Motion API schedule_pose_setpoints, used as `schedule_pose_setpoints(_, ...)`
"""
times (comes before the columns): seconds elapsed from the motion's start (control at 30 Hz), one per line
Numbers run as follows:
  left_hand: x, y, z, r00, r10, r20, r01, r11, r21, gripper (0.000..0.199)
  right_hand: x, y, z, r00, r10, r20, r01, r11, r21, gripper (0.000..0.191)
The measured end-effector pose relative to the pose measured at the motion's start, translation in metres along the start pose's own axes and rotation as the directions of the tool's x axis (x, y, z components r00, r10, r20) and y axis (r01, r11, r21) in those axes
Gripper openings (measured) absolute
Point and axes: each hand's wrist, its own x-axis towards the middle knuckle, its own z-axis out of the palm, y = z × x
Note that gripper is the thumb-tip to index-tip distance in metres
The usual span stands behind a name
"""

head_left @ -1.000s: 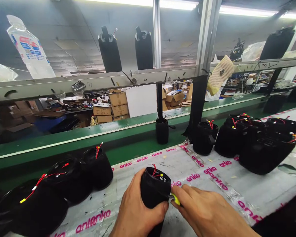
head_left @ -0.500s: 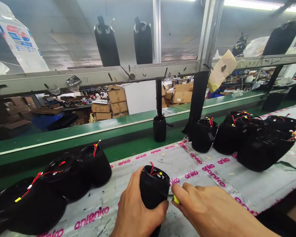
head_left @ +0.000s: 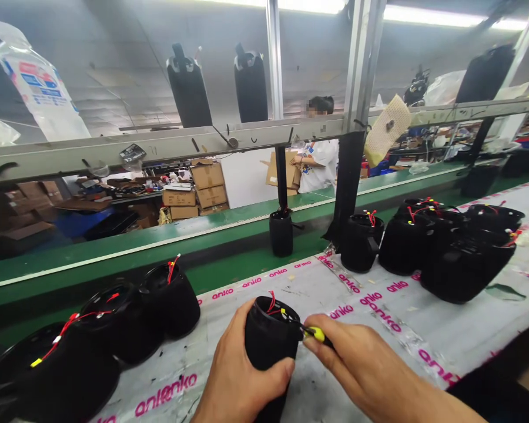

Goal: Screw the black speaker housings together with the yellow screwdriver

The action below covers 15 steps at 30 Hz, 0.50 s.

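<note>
The left hand (head_left: 242, 370) curls its fingers round a black cylindrical housing (head_left: 270, 339) at six o'clock; the right hand (head_left: 357, 355) pinches a yellow-handled tool (head_left: 318, 334) at the rim's four o'clock. Pink "anko" print (head_left: 371, 298) crosses the tabletop (head_left: 445, 323).

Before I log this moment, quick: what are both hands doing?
Left hand: closed around a black housing.
Right hand: closed on a yellow-and-black tool.

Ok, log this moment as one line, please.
left grip: around black shell | right grip: holding yellow-black tool, tip at shell's rim | nearby: more wired black shells, both sides
</note>
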Motion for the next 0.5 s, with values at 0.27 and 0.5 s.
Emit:
schedule_pose_setpoints(0.27,0.002,-0.009,0.001,0.999,-0.016,-0.028,0.017,0.999,0.031,0.062,0.007,-0.006,0.001,0.976,-0.214,0.028,0.213,0.929,-0.304,0.009)
schedule_pose_setpoints(0.5,0.000,-0.011,0.007,0.996,-0.016,-0.084,0.022,0.997,0.069,0.065,0.008,-0.009,-0.004,0.957,-0.290,0.018,0.269,0.858,-0.438,0.019)
